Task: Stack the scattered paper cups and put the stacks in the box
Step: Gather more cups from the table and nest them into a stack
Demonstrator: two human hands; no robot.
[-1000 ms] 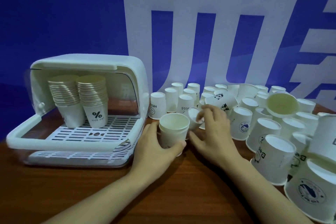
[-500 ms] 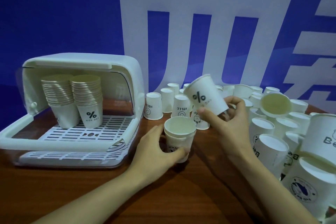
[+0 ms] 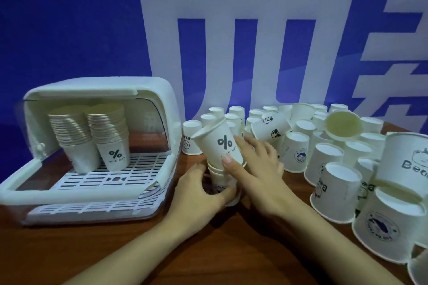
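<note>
the bear cup (image 3: 410,164) runs off the right edge, and the lower cup (image 3: 221,180) is mostly hidden behind both hands, print unreadable

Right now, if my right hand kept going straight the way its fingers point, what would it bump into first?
Probably the upside-down cup marked HELLO behind the percent-sign cup that the right hand grips; depth is unclear.
</note>
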